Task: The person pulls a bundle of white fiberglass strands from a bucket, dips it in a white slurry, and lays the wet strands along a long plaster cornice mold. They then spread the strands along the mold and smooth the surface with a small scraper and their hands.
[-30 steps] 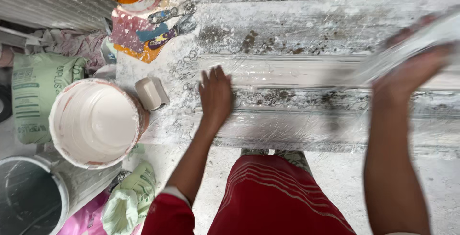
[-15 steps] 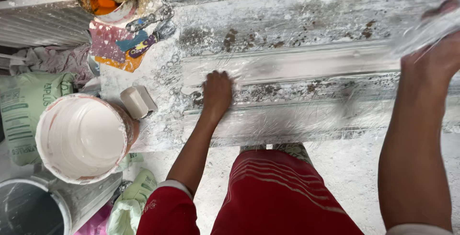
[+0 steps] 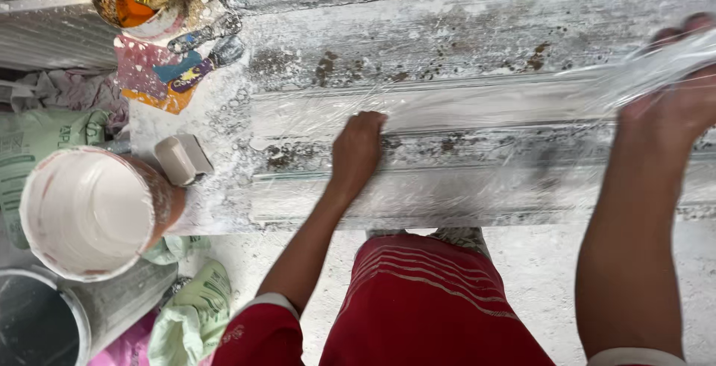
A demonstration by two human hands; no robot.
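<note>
While the left hand point(image 3: 359, 144) presses flat to pin clear plastic film point(image 3: 477, 112) onto the plaster-caked surface point(image 3: 447, 30), the right hand point(image 3: 671, 105) grips its bunched end, pulling it taut

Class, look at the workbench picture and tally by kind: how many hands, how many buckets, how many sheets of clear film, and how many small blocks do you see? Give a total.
Hands: 2, the left hand and the right hand, both on the film
Buckets: 2, a white plaster-coated bucket and a grey bucket
Sheets of clear plastic film: 1
Small pale rectangular blocks: 1
Total: 6
</note>
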